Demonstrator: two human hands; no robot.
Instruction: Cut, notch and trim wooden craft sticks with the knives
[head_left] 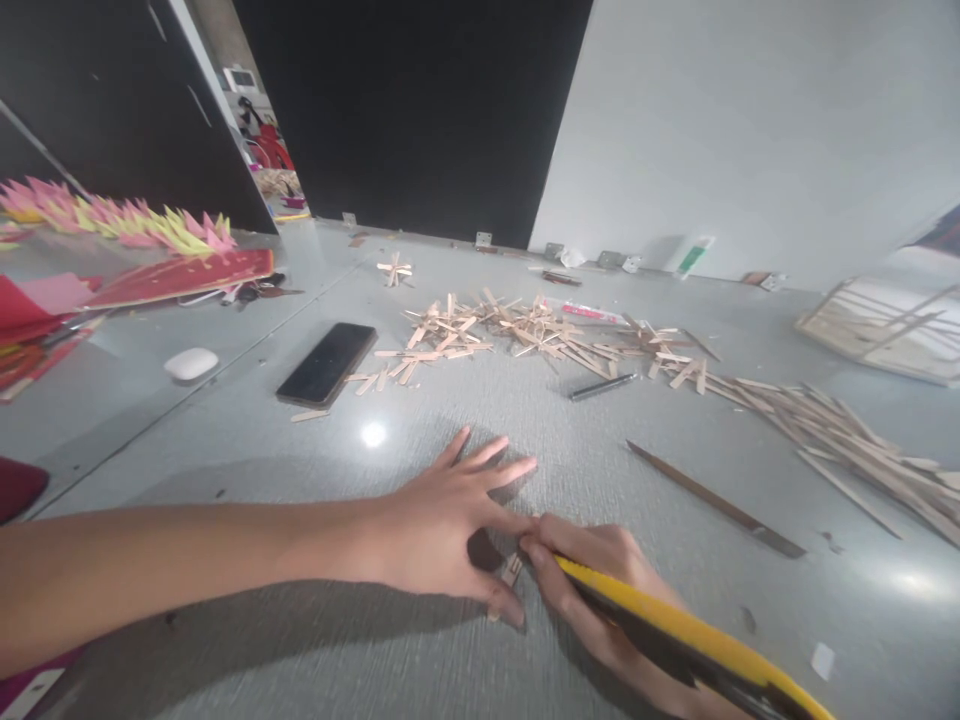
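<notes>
Pressed to the grey tabletop (360, 650), a small wooden piece (513, 568) lies between the thumb and index finger of my left hand (450, 510). The other fingers of that hand are spread out over the table. My right hand (592, 570) is closed around a yellow-and-black utility knife (675, 635), its front end right beside the piece and my left index fingertip. The fingers hide the blade. To the right of my hands lies a thin pointed metal blade (712, 498).
Thin wooden strips (840, 435) lie in a bundle at right, and short cut sticks (525, 325) are piled beyond my hands. A pen (602, 387), a phone (327, 364) and a white earbud case (191, 364) are nearby. Red paper craft (180, 280) sits at left.
</notes>
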